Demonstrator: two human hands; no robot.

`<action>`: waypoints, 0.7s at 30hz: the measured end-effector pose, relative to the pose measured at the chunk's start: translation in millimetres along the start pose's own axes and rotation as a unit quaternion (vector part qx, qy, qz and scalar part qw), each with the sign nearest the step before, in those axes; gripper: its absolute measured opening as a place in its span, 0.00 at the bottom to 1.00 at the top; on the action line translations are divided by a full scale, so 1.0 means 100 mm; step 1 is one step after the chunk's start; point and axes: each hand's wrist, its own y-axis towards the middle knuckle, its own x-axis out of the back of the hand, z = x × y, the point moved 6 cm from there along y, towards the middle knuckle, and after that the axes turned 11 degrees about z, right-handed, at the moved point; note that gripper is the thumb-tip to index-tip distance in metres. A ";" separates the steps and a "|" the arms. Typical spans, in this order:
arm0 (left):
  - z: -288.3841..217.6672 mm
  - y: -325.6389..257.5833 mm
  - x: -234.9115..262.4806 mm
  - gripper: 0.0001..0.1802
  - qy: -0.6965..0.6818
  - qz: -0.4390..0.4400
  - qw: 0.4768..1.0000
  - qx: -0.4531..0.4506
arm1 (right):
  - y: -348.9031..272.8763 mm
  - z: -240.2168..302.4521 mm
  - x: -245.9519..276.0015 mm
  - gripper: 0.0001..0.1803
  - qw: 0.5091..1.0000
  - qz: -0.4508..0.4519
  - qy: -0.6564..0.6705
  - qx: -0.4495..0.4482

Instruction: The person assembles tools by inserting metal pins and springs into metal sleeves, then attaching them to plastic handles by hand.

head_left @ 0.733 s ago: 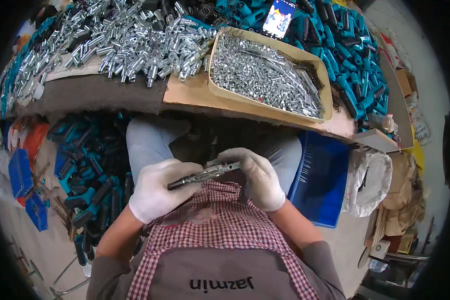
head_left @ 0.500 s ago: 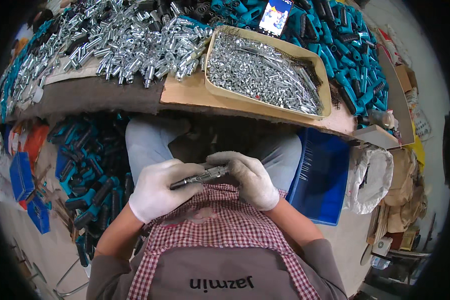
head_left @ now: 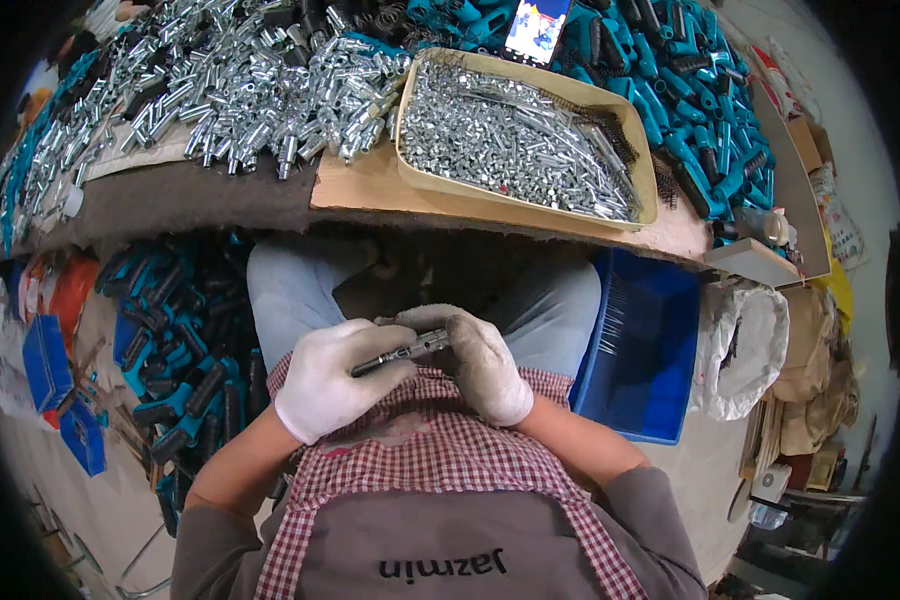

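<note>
- Metal tube (head_left: 410,352), one: above the lap, slanted between both hands. Likely stiff, light to moderate, sturdy, somewhat slick against cloth; best gripped around the middle.
- Left hand (head_left: 332,378), white glove: thumb and fingers grasping the tube's dark end.
- Right hand (head_left: 487,368), soiled glove: fingers curled around the opposite end; that tip and the fingertips hidden, squeeze cannot be told.
- Space under table (head_left: 360,185): dark, contents unclear.
- Tray (head_left: 515,203), cream: small metal pieces, too jumbled to separate.
- Phone (head_left: 537,32): top cut off.
</note>
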 end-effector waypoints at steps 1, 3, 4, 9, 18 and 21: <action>-0.01 0.02 0.00 0.15 0.012 0.003 1.000 -0.010 | 0.02 0.01 0.02 0.31 1.000 -0.002 -0.007 0.002; 0.03 0.01 -0.05 0.15 -0.011 -0.004 1.000 0.010 | 0.05 0.05 0.05 0.31 1.000 -0.005 -0.014 0.005; 0.05 0.01 -0.05 0.15 -0.034 -0.012 0.999 0.031 | 0.06 0.10 0.05 0.32 0.999 0.002 -0.040 0.006; 0.02 0.10 0.01 0.15 -0.025 -0.031 0.998 0.056 | 0.07 0.16 0.10 0.39 0.999 -0.010 -0.037 -0.022; -0.13 0.08 -0.01 0.15 0.007 0.051 0.997 0.059 | 0.21 0.31 0.14 0.42 0.998 0.051 0.036 0.023; -0.15 0.06 -0.11 0.15 -0.021 0.095 0.994 0.053 | 0.21 0.21 0.01 0.41 0.994 0.084 0.065 -0.006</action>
